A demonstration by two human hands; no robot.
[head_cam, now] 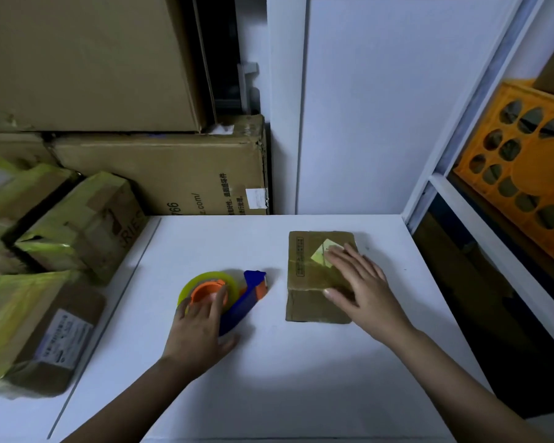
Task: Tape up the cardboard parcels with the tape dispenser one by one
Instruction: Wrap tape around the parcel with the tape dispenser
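One parcel [320,276] lies on the bench [301,378] in front of me, to the right, with my right hand [362,289] resting flat on its top, fingers spread and straight. My left hand [202,324] is well apart from it, laid over the dispenser [224,295], which lies on its side just left of the parcel; the fingers reach onto the orange hub, but I cannot tell whether they have closed on it. I judge the step is picking up the dispenser. To do it well I should take it by the blue handle rather than the roll, so the tape can run free. My right hand should keep pressing the flaps shut and hold the parcel from sliding. Several taped parcels [45,238] are stacked at the left edge.
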